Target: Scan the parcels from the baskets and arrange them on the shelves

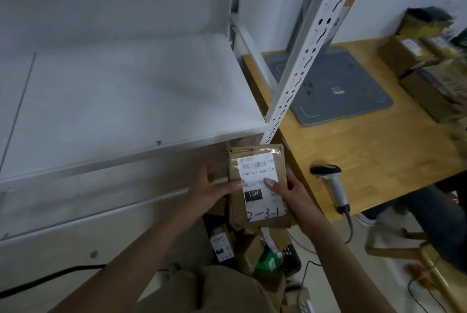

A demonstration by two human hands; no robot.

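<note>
The parcel (256,169), judged light, stiff and best taken by its side edges, is gripped there by the left hand (214,190) and right hand (293,195), held just before the shelf (126,100).

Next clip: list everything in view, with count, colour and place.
held parcel: one, brown, white label, below the shelf's front edge
shelf board: one, white, upper left
shelf upright: one, white, board's right corner
table: one, wooden, right
pad: one, grey, on the table
handheld scanner: one, grey-black, table's near edge
table parcels: several, brown, blurred, table's far right
basket: one, black, floor below the hands
basket parcels: several, mostly brown, in the basket
left hand: holds the parcel's left edge
right hand: holds its right edge, thumb on label
</note>
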